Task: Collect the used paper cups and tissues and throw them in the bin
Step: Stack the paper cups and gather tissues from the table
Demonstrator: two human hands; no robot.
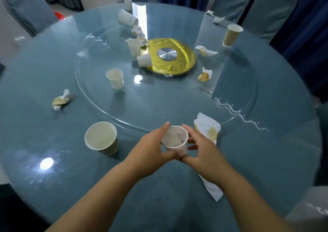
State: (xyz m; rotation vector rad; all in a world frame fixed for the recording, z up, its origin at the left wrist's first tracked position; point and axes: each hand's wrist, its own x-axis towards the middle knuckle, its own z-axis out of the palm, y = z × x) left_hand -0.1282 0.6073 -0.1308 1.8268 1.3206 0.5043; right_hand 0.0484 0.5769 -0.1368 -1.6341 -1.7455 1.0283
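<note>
On the bench (35,125), right of the larger cup (101,138), the left hand (150,148) and right hand (205,153) curl round the small white cup (174,139) (contents unclear). Squeezing too hard could crush it or spill it onto the stained tissue (208,130).

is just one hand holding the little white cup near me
No, the left hand and the right hand both grip the small white cup, one on each side.
</note>
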